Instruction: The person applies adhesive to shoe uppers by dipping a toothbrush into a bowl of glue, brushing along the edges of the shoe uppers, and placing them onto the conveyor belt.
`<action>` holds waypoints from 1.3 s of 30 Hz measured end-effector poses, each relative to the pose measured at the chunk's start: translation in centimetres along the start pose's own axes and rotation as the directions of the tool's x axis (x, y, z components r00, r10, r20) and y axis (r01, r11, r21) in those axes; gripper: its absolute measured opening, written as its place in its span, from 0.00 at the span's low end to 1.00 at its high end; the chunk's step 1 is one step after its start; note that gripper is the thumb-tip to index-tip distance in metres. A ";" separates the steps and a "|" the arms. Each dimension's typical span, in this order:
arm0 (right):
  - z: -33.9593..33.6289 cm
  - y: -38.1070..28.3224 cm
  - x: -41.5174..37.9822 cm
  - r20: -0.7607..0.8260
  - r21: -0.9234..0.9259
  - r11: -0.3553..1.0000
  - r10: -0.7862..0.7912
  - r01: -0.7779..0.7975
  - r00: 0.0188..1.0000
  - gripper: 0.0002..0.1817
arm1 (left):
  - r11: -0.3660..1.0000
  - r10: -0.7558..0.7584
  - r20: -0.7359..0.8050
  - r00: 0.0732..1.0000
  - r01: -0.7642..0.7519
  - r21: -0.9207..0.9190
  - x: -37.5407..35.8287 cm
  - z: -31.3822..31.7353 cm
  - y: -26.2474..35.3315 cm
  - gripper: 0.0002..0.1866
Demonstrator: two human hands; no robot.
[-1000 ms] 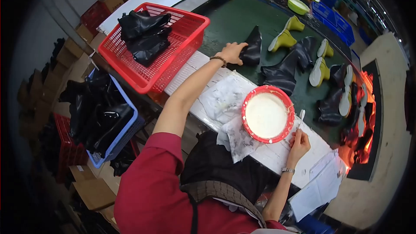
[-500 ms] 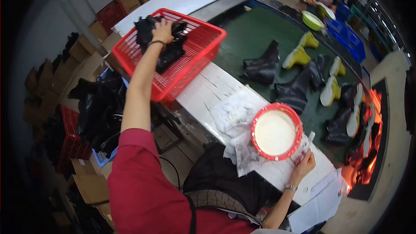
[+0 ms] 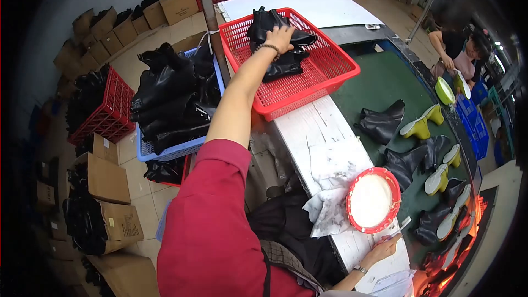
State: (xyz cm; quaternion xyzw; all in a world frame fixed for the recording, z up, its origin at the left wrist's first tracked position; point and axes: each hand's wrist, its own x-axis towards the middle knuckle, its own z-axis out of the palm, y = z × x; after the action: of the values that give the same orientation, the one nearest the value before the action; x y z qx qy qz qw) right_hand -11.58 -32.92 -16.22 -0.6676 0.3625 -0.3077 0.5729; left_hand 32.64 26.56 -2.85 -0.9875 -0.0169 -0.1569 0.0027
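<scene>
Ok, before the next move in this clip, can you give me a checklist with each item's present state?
1. Left hand at the black boots in the red basket: ok.
2. Left fingers firmly around a boot: cannot tell; the back of the hand hides the grip.
3. Brush held in the right hand: ok.
4. Bowl upright, with white paste inside: ok.
5. White board free of loose cloth: not ok, a stained cloth lies beside the bowl.
</scene>
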 end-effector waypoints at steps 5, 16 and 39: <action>-0.4 2.8 0.7 0.088 -0.171 0.945 -0.268 0.279 0.960 0.22 | 0.988 -0.105 -0.051 0.993 0.110 0.107 0.9 2.2 0.3 0.30; -0.2 0.3 -1.2 0.143 -0.053 0.975 -0.205 0.215 0.968 0.09 | 0.951 0.098 -0.649 0.754 -0.264 -0.163 -0.8 -12.8 3.2 0.13; -1.2 -11.4 -4.6 0.532 -0.634 0.338 -0.462 0.696 0.709 0.08 | 0.678 0.599 0.208 0.773 -0.351 -0.646 -23.7 -0.1 22.1 0.55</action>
State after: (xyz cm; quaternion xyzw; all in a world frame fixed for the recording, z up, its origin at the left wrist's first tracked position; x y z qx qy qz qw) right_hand -13.61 -28.84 -4.77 -0.9668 0.1175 -0.2039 0.0991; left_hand 10.83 3.73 -10.15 -0.9188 0.2942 0.0592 -0.2564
